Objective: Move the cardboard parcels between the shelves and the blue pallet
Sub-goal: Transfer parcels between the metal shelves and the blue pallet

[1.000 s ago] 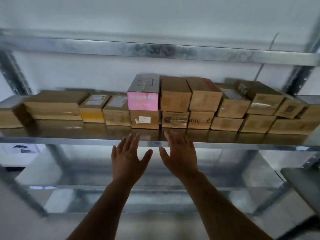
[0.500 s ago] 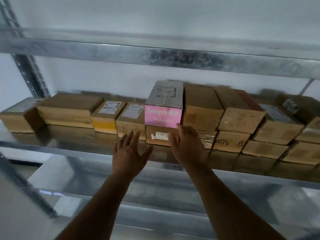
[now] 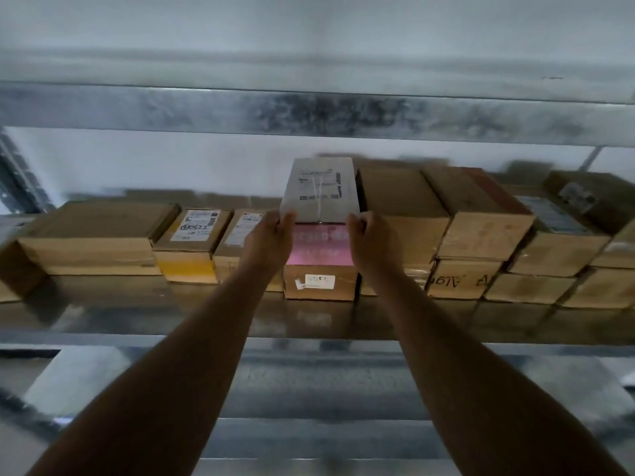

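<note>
The pink-fronted parcel point(image 3: 321, 197), with a grey top carrying a label, is seen at the centre of the frame, stacked on a brown parcel with a white sticker point(image 3: 320, 282). It is gripped at its two front upper corners: the left hand point(image 3: 271, 237) is curled round the left corner and the right hand point(image 3: 369, 240) round the right corner, so the parcel lies between the two hands. Both arms are stretched forward from the lower edge of the frame. To the left, a yellow-fronted parcel point(image 3: 192, 245) and a wide flat parcel point(image 3: 94, 235) are set in a row. To the right, more brown parcels point(image 3: 481, 231) are stacked in two layers. All of them rest on the metal shelf point(image 3: 137, 321). An upper shelf beam point(image 3: 309, 113) crosses the top of the frame.
</note>
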